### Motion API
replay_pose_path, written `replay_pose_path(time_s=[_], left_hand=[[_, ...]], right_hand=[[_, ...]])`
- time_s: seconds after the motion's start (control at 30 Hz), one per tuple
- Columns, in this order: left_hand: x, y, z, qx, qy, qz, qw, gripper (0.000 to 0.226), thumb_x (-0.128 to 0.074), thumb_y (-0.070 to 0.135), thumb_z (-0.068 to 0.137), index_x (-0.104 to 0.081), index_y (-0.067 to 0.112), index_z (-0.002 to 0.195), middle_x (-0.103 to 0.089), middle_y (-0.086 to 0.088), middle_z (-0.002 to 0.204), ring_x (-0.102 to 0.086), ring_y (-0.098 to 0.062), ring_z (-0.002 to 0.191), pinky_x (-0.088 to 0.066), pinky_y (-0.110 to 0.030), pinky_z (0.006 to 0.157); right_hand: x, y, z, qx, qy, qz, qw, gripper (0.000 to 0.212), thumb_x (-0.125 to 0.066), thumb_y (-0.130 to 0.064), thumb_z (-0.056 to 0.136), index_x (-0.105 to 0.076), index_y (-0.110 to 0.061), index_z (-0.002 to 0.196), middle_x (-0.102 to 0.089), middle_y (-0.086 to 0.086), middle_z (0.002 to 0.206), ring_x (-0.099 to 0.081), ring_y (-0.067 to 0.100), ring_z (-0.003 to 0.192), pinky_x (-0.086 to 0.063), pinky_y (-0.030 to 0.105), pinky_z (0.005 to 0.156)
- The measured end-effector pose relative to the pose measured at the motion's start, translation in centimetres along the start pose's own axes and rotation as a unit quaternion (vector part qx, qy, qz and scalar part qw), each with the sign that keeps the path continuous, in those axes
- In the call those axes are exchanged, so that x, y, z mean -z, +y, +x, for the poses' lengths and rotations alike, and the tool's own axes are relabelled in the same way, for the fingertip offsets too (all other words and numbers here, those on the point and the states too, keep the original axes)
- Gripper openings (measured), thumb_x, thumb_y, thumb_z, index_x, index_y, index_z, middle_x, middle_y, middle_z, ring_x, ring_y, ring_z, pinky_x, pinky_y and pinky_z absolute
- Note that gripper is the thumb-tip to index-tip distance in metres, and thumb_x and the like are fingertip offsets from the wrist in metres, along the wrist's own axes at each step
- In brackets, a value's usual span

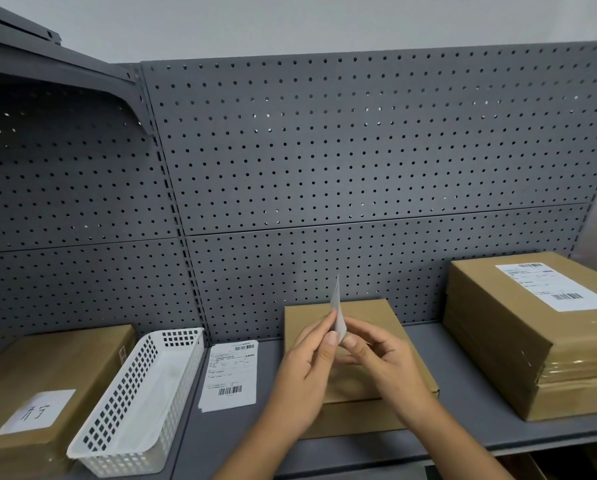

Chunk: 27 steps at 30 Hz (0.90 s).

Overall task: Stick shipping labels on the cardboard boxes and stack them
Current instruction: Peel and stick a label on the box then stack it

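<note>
A white shipping label (337, 308) stands edge-on above a plain cardboard box (373, 317) in the middle of the shelf. My left hand (307, 362) pinches the label's lower edge between thumb and fingers. My right hand (380, 355) pinches the same lower edge from the other side. To the right sits a stack of cardboard boxes (497, 334) whose top box carries a stuck label (553, 285). A small pile of loose labels (233, 374) lies flat on the shelf left of the middle box.
A white perforated plastic basket (141, 400) stands left of the loose labels. At the far left is another cardboard box (68, 355) with a handwritten white note (37, 410). Grey pegboard (359, 150) backs the grey shelf (470, 368).
</note>
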<state>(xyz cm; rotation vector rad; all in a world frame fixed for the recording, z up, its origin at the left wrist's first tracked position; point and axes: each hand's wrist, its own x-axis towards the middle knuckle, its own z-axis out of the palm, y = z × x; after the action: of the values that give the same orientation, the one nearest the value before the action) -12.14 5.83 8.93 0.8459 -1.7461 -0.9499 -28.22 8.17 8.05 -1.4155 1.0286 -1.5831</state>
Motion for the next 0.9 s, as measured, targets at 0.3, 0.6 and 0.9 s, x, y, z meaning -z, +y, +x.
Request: replay_pose_path(time_s=[0.3, 0.6, 0.9], left_hand=[[-0.01, -0.03, -0.26, 0.005, 0.005, -0.002, 1.000, 0.036, -0.050, 0.026, 0.107, -0.056, 0.035, 0.142, -0.057, 0.025, 0.143, -0.048, 0.010, 0.135, -0.034, -0.005, 0.108], [0.04, 0.07, -0.49, -0.001, 0.004, 0.006, 1.000, 0.036, -0.051, 0.024, 0.107, -0.059, 0.028, 0.143, -0.059, 0.022, 0.142, -0.050, 0.010, 0.134, -0.036, -0.007, 0.110], [0.12, 0.51, -0.65, -0.003, -0.019, -0.006, 1.000, 0.038, -0.051, 0.024, 0.108, -0.059, 0.025, 0.144, -0.060, 0.020, 0.142, -0.051, 0.009, 0.134, -0.036, -0.007, 0.109]], right_hand=[[-0.20, 0.14, -0.08, -0.007, 0.000, 0.012, 1.000, 0.039, -0.068, -0.013, 0.093, -0.068, -0.012, 0.132, -0.072, 0.003, 0.130, -0.068, 0.026, 0.119, -0.060, 0.055, 0.089], [0.09, 0.62, -0.03, -0.005, 0.036, 0.022, 0.999, 0.035, -0.071, -0.009, 0.088, -0.073, -0.007, 0.122, -0.071, 0.011, 0.125, -0.073, 0.033, 0.103, -0.063, 0.040, 0.078], [0.08, 0.12, 0.08, 0.018, 0.055, 0.045, 0.997, 0.027, -0.076, -0.007, 0.080, -0.080, -0.011, 0.107, -0.071, 0.022, 0.105, -0.069, 0.028, 0.090, -0.061, 0.030, 0.073]])
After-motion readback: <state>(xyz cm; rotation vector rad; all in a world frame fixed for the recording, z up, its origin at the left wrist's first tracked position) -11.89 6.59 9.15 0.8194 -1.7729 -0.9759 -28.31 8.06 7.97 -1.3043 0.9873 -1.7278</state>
